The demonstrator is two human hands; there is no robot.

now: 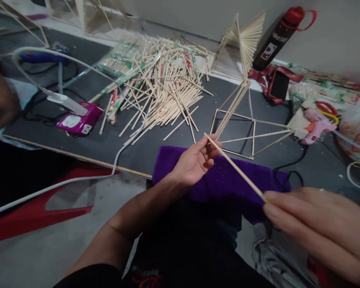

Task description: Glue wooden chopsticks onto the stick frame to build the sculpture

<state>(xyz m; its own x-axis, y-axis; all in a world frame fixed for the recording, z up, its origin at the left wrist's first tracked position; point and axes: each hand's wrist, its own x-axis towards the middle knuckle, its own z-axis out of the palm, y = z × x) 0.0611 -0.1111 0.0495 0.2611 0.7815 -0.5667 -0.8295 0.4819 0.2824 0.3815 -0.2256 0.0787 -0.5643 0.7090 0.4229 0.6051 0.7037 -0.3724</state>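
Note:
A thin wooden chopstick (238,170) stretches between my two hands above a purple towel (170,158). My right hand (320,220) pinches its near end between thumb and fingers. At the far end, my left hand (197,158) has its palm up and fingers curled, with the tip of the stick at thumb and forefinger. Just beyond, a stick frame (253,138) of joined chopsticks lies on the dark table (138,156). Left of that frame spreads a big loose pile of chopsticks (170,96), some still in printed wrappers.
A pink glue gun (319,126) rests at the right, its cord running to the table edge. A purple power adapter (79,120) with a white cable stands left. Behind are a fanned stick model (245,44), a dark bottle (277,38) and a phone (278,86). Another person's arm (1,100) shows far left.

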